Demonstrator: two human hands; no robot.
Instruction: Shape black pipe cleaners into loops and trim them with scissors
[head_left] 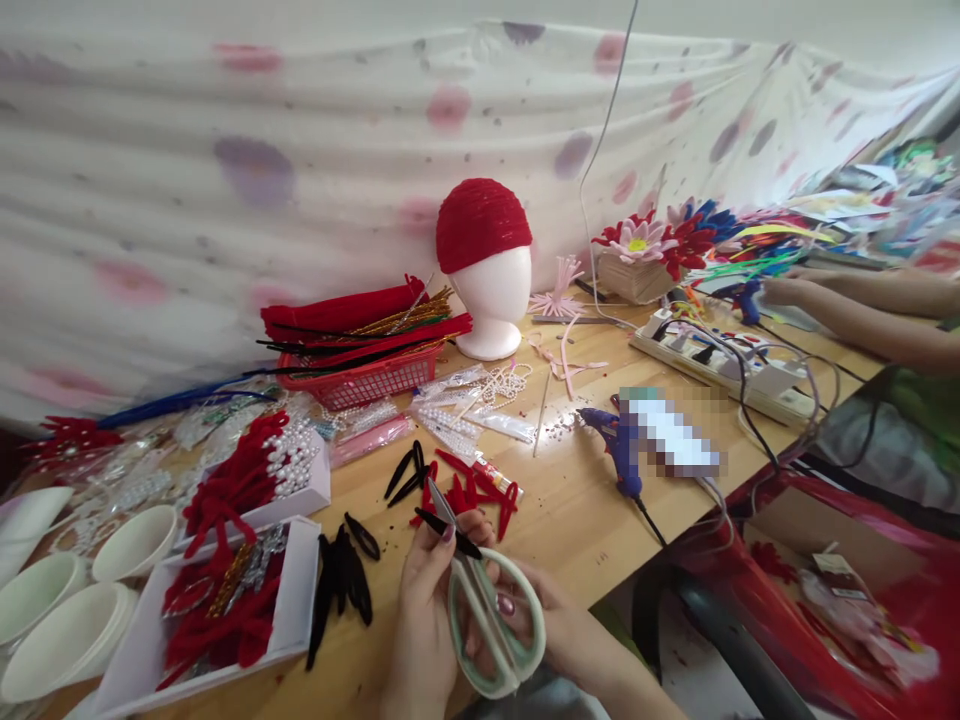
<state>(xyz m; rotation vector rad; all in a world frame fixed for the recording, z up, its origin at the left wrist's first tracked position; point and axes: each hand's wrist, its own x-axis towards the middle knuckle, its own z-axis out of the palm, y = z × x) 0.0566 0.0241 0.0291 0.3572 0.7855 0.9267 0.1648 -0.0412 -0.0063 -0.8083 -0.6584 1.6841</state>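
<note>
At the table's front edge, my right hand [559,620] is closed around a pair of scissors [532,590] with pale green handles. Their blades point up and away from me. A black fuzzy pipe-cleaner piece [466,543] lies across the blades, pinched in my left hand [426,585]. Whether the blades touch it, I cannot tell. Just beyond are red pipe-cleaner loops [508,510] and black loops [407,470]. More black pieces [345,575] lie to the left of my left hand.
Left are white boxes [304,590] of red pieces and beads, and paper cups [67,640]. A red basket [360,385] stands behind, beside a foam head [495,300]. Right lie a blue glue gun [616,450] and power strip [720,370]. Another person's arms [847,310] work at far right.
</note>
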